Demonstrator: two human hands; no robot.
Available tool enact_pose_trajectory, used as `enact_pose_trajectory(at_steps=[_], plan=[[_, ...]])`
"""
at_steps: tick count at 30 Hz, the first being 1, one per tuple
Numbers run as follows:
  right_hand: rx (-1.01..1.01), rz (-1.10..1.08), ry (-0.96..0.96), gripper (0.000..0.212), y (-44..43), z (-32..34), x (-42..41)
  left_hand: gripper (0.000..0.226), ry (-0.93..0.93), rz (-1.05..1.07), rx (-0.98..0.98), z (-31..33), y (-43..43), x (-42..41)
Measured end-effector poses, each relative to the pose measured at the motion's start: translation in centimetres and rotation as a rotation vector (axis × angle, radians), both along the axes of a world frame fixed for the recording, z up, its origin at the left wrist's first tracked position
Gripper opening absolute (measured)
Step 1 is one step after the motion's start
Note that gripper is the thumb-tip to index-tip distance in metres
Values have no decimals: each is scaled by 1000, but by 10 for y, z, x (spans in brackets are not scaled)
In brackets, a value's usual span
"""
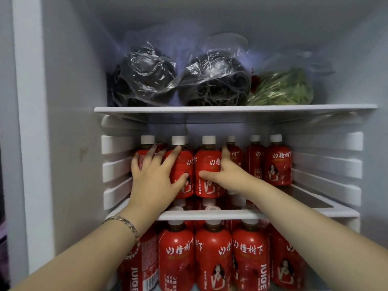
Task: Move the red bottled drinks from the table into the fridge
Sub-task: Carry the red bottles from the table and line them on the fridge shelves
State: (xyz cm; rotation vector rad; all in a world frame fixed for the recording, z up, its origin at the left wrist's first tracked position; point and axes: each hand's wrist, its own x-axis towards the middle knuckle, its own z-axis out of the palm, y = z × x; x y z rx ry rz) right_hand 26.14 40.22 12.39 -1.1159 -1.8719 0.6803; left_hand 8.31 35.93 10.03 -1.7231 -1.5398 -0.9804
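Left hand [155, 175] presses, fingers spread, on two red white-capped plastic bottles [183, 164] at the middle fridge shelf's [210, 215] left edge; right hand [227, 174] grips the neighbouring bottle [206, 183]. Probably seating them; next, let go.

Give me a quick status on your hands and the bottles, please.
Left hand spread flat over the left bottles, middle shelf. Right hand gripping third bottle. Nothing blocking; shelf bare at front right.

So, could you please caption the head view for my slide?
Stocking the fridge shelf: left hand rests on red bottles, right hand grips the third bottle.
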Motion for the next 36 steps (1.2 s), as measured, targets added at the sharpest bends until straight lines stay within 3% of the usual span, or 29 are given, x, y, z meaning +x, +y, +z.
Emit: enact_pose_trajectory(at_steps=[5, 8, 11, 13, 17, 19, 22, 25, 28, 36], plan=[[-85, 6, -83, 132, 4, 1, 4, 62, 24, -75, 95, 4, -4, 4], [-116, 40, -155, 127, 6, -2, 12, 60, 67, -186, 83, 4, -5, 21], [-175, 146, -259, 105, 2, -2, 31, 67, 122, -169, 19, 5, 3, 41], [-184, 149, -209, 91, 6, 4, 45, 67, 164, -106, 30, 5, 11, 47], [45, -252, -210, 45, 40, 21, 61, 65, 160, -115, 85, 2, 22, 46], [126, -353, -230, 53, 60, 27, 58, 64, 156, -130, 100, 0, 22, 46], [135, -295, -286, 75, 82, 25, 41, 62, 155, -139, 124, -3, 22, 46], [186, -359, -509, 58, 101, 21, 27, 62, 154, -133, 142, -2, 25, 44], [164, -391, -535, 43, 100, 23, 25, 61, 153, -135, 135, 0, 27, 44], [109, -496, -544, 67, 37, 26, 42, 60, 145, -154, 77, 5, 24, 43]])
